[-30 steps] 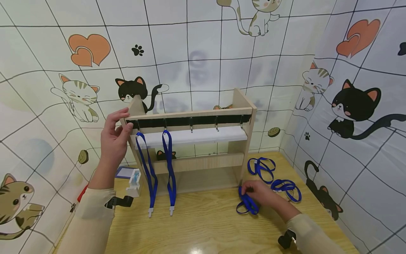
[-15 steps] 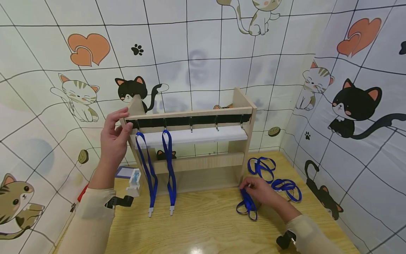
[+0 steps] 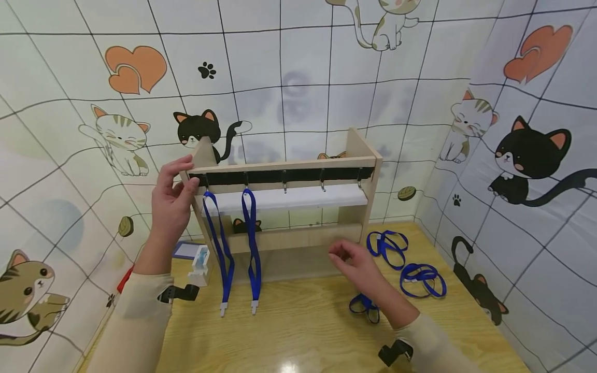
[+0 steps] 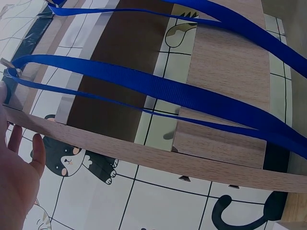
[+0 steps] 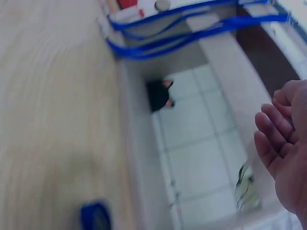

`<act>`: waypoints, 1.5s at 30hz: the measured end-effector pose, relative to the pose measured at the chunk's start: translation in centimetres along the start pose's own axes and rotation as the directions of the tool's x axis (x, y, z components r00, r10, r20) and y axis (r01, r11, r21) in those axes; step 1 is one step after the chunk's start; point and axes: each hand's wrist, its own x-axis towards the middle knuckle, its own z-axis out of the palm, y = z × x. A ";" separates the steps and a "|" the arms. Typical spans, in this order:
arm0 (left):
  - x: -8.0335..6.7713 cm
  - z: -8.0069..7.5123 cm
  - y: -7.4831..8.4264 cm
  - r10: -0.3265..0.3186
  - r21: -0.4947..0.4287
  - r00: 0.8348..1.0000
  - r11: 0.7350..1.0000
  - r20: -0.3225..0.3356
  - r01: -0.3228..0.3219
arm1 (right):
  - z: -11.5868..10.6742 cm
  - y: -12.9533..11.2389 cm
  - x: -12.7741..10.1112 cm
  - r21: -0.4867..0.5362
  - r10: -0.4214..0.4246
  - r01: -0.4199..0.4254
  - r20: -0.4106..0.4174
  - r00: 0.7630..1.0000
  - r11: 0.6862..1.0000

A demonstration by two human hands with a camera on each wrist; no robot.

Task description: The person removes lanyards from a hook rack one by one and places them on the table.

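A wooden rack (image 3: 298, 239) with a black strip of metal hooks stands on the table. My left hand (image 3: 173, 202) grips its upper left side panel, thumb in front. Two blue lanyards, a left one (image 3: 221, 248) and a right one (image 3: 252, 241), hang from the two leftmost hooks, clips down. In front of the rack's right part my right hand (image 3: 356, 267) is raised, fingers loosely curled; the right wrist view shows nothing in the hand (image 5: 288, 139). Below its wrist a bundled blue lanyard (image 3: 363, 304) lies on the table, partly hidden by the forearm.
Two more coiled blue lanyards, a rear one (image 3: 388, 248) and a front one (image 3: 423, 280), lie right of the rack. To its left are a small white holder (image 3: 199, 267) and a blue-edged card (image 3: 186, 250). Cat-patterned walls enclose the table (image 3: 280, 331).
My right hand has left the bundled lanyard and moved up and left, in front of the rack. My left hand keeps its grip. The head view has shifted slightly.
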 end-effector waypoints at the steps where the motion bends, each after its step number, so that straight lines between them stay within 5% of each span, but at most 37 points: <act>1: 0.0 0.0 0.0 0.000 0.002 1.000 1.000 0.002 0.000 | 0.4 -0.6 0.4 0.010 -0.014 0.014 -0.016 1.000 1.000; 7: 0.0 -0.1 0.1 0.011 0.014 1.000 1.000 0.007 -0.011 | 3.2 -4.1 3.3 0.038 -0.130 0.133 -0.085 0.988 0.990; 13: 0.1 0.0 0.0 0.017 0.000 1.000 1.000 0.002 -0.017 | 5.8 -6.8 5.8 0.068 -0.162 0.162 -0.016 0.987 0.984; 30: 0.1 0.1 0.1 0.026 -0.028 1.000 0.999 -0.006 -0.026 | 10.6 -9.4 9.6 0.238 0.082 -0.096 0.066 0.994 0.967; 45: 0.0 0.0 0.1 0.015 -0.015 1.000 1.000 0.004 -0.015 | 14.2 -9.9 10.7 0.443 0.210 -0.210 0.049 0.976 0.871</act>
